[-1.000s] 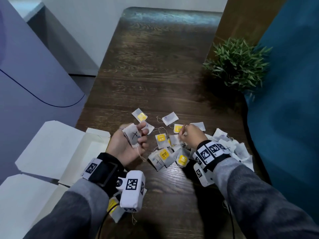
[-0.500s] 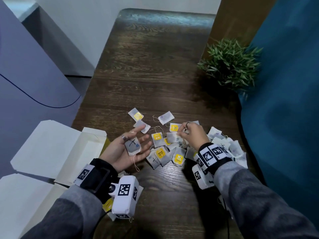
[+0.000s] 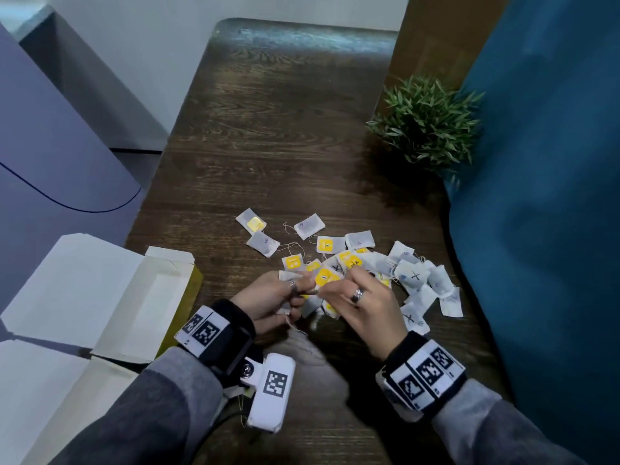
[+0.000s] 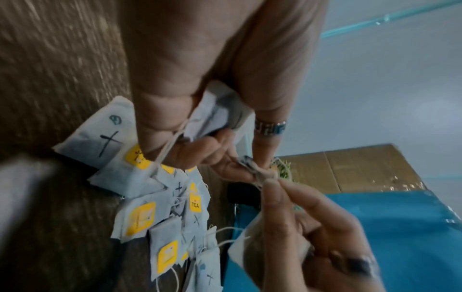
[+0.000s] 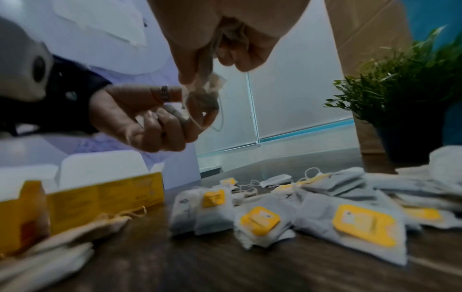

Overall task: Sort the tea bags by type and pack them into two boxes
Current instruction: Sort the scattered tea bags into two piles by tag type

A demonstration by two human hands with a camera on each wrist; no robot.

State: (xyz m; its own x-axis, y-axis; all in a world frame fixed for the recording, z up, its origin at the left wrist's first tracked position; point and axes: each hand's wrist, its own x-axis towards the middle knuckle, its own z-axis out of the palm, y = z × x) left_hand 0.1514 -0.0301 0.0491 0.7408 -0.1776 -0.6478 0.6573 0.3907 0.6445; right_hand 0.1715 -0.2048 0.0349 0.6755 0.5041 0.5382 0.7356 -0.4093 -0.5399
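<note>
A pile of tea bags (image 3: pixel 416 276) lies on the dark wooden table (image 3: pixel 285 146); some carry yellow tags (image 5: pixel 363 224), others a pen-drawn X (image 4: pixel 107 143). My left hand (image 3: pixel 302 293) curls round white tea bags (image 4: pixel 215 112) and their string. My right hand (image 3: pixel 330 290) pinches another tea bag (image 5: pixel 202 96) above the pile, and holds one more bag (image 4: pixel 250 251) in its palm. The fingertips of both hands meet over the pile's near edge, on the same small bag. An open box, white inside with yellow sides (image 3: pixel 151 297), lies left of the hands.
A second open white box (image 3: pixel 40 397) sits at the near left. A potted green plant (image 3: pixel 429 122) stands at the table's right edge beside a blue fabric surface (image 3: pixel 543 229). A few loose bags (image 3: pixel 310 225) lie beyond the pile.
My left hand, earlier palm up with an X-marked bag on it, has closed round the bag and moved right. My right hand has lifted a bag from the pile to meet it.
</note>
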